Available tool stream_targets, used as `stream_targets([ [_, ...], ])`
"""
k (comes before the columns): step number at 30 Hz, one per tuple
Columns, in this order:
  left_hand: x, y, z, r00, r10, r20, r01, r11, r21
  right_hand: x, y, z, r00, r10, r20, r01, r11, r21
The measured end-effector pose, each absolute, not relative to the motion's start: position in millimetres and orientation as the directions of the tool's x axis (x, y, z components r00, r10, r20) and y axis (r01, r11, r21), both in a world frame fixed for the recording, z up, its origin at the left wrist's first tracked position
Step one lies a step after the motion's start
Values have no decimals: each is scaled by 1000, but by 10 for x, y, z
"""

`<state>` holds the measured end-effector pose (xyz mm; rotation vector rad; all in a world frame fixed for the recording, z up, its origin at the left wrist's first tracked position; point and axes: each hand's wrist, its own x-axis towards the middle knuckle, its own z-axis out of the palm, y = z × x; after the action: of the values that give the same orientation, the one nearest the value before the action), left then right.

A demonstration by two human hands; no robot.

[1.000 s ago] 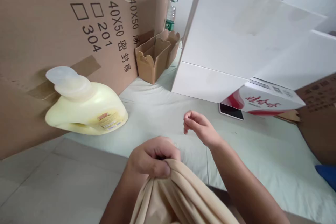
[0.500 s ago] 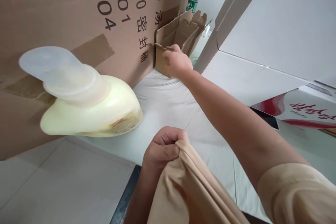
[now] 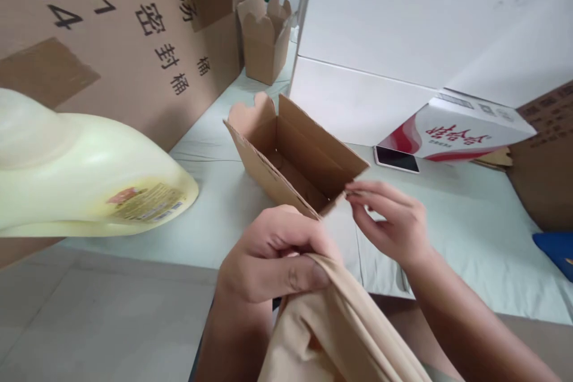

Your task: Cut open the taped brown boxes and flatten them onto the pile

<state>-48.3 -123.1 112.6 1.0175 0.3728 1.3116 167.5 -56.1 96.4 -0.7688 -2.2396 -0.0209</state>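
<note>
Sheet [image 3: 470, 233] ran past right edge. Carton [image 3: 120, 65] was cut off at left, print incomplete. Jug [image 3: 89, 179] ran out there too. Cloth [image 3: 331, 322] trailed out below. Box [image 3: 257, 170] gaped over sheet, underside unseen, near side partly behind left hand [image 3: 277, 256]. Its thumb and fingers pinched cloth. Right hand [image 3: 398, 221] pinched box's near end, exact hold hard to make out.

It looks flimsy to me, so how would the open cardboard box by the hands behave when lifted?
The open cardboard box is probably light for its size: its walls look thin and only bare cardboard shows inside. Its folded corners suggest it would stay fairly stiff, though the top edges might flex if squeezed. Its flat sides make rolling unlikely.
</note>
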Motion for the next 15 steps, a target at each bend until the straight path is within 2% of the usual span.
stream_targets([
  [5, 4, -1268, 1337, 432, 872, 229, -485, 11, 875, 2446, -993, 922, -433, 593, 679, 700, 695, -161],
  [9, 206, -1180, 1282, 500, 808, 311, -474, -44, 879, 2592, -960, 828, -348, 604, 717, 745, 643, -179],
  [11, 230, -1092, 1223, 604, 722, 337, -442, -48, 896, 2584, -935, 759, -312, 598, 738, 745, 636, -200],
  [13, 229, -995, 1173, 737, 603, 304, -341, -55, 938, 2576, -926, 663, -254, 598, 760, 665, 678, -312],
  [15, 232, -916, 1136, 822, 521, 228, -229, -64, 971, 2590, -928, 540, -180, 621, 763, 493, 729, -476],
])
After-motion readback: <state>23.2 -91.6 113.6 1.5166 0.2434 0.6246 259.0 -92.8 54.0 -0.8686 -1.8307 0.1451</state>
